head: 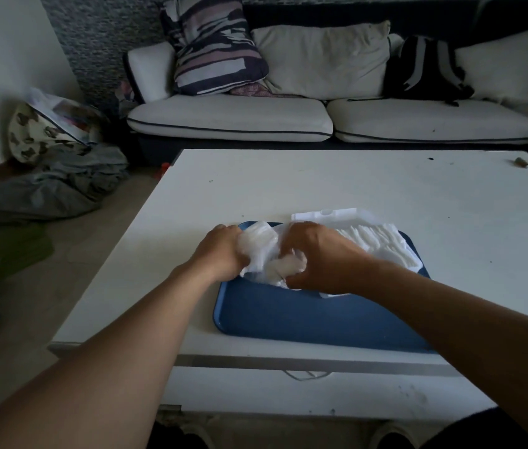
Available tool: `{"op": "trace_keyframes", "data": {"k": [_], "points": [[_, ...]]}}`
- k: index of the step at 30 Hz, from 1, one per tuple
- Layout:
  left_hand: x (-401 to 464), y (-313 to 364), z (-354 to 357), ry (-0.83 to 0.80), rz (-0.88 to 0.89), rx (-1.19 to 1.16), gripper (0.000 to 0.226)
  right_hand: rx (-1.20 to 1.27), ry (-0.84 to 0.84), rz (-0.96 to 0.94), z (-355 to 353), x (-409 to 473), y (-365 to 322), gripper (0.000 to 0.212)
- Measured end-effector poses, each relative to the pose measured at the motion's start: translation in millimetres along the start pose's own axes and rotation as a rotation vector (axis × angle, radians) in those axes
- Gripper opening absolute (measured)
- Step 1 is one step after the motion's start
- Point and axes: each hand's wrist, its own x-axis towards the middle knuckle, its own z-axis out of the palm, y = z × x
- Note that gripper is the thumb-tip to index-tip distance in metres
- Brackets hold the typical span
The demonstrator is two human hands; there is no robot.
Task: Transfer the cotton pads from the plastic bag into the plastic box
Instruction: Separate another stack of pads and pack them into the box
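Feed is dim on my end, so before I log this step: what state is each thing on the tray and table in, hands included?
left hand: grips the plastic bag's left end.
right hand: grips the bag from the right.
plastic bag: crumpled, held over the tray.
cotton pads: a row lies exposed right of the hands.
plastic box: mostly hidden behind them; open or shut unclear.
blue tray: flat on the table.
white table: carries the tray.
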Motion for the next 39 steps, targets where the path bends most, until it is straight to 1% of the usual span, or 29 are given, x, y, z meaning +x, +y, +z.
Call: {"op": "trace_keyframes", "data": {"k": [2, 3, 5, 6, 7, 9, 10, 11, 12, 13, 15, 16, 18, 20, 21, 22, 24, 26, 28, 30, 32, 35, 36, 37, 39], "points": [[2, 1, 2, -0.080, -0.057, -0.009, 0.017, 0.177, 0.057, 0.115, -16, -7, 3, 0.020], [2, 4, 2, -0.117, -0.091, -0.026, 0.025, 0.292, 0.085, 0.169, -24, -11, 7, 0.018], [1, 10, -3, -0.185, -0.138, -0.029, 0.053, 0.569, 0.112, 0.245, -34, -19, 16, 0.017], [-2, 16, -9, -0.178, -0.150, -0.057, 0.065, 0.707, 0.116, 0.258, -37, -21, 18, 0.016], [-5, 27, -17, -0.124, -0.156, -0.149, 0.071, 0.848, 0.121, 0.267, -39, -24, 20, 0.016], [-15, 58, -34, 0.083, -0.147, -0.534, 0.067, 1.078, 0.153, 0.318, -40, -24, 17, 0.021], [-21, 76, -41, 0.195, -0.145, -0.758, 0.060, 1.152, 0.183, 0.352, -40, -24, 14, 0.023], [-28, 94, -44, 0.260, -0.162, -0.974, 0.053, 1.202, 0.211, 0.383, -40, -23, 8, 0.026], [-36, 111, -45, 0.262, -0.192, -1.159, 0.050, 1.239, 0.232, 0.410, -39, -22, 3, 0.028], [-42, 123, -42, 0.216, -0.226, -1.303, 0.052, 1.270, 0.241, 0.430, -39, -21, -3, 0.029], [-53, 141, -34, 0.130, -0.299, -1.447, 0.056, 1.317, 0.236, 0.446, -39, -21, -14, 0.031], [-56, 145, -31, 0.133, -0.331, -1.472, 0.056, 1.332, 0.237, 0.449, -39, -20, -20, 0.032], [-57, 149, -29, 0.201, -0.363, -1.502, 0.054, 1.372, 0.259, 0.464, -40, -20, -29, 0.027], [-54, 151, -28, 0.263, -0.313, -1.495, 0.051, 1.453, 0.277, 0.489, -42, -19, -33, 0.026], [-52, 151, -25, 0.287, -0.254, -1.450, 0.049, 1.479, 0.294, 0.516, -41, -18, -33, 0.031], [-53, 152, -22, 0.312, -0.172, -1.348, 0.047, 1.477, 0.322, 0.549, -41, -18, -33, 0.037], [-56, 152, -14, 0.387, 0.009, -1.081, 0.048, 1.376, 0.369, 0.614, -36, -16, -32, 0.044], [-56, 150, -6, 0.464, 0.136, -0.963, 0.046, 1.290, 0.411, 0.658, -31, -14, -31, 0.040], [-52, 148, -2, 0.503, 0.191, -0.942, 0.035, 1.283, 0.455, 0.669, -30, -12, -32, 0.034], [-47, 146, -2, 0.509, 0.153, -0.962, 0.025, 1.264, 0.490, 0.640, -31, -11, -34, 0.033], [-42, 145, -3, 0.495, 0.032, -1.037, 0.025, 1.213, 0.513, 0.574, -31, -10, -36, 0.034], [-34, 143, -5, 0.382, -0.225, -1.206, 0.030, 1.095, 0.447, 0.526, -29, -9, -36, 0.035], [-33, 142, -5, 0.353, -0.268, -1.261, 0.030, 1.081, 0.406, 0.529, -29, -9, -34, 0.037], [-33, 141, -5, 0.350, -0.268, -1.281, 0.031, 1.125, 0.370, 0.546, -29, -10, -33, 0.040], [-31, 141, -3, 0.400, -0.175, -1.188, 0.037, 1.298, 0.298, 0.580, -35, -14, -29, 0.045]]}}
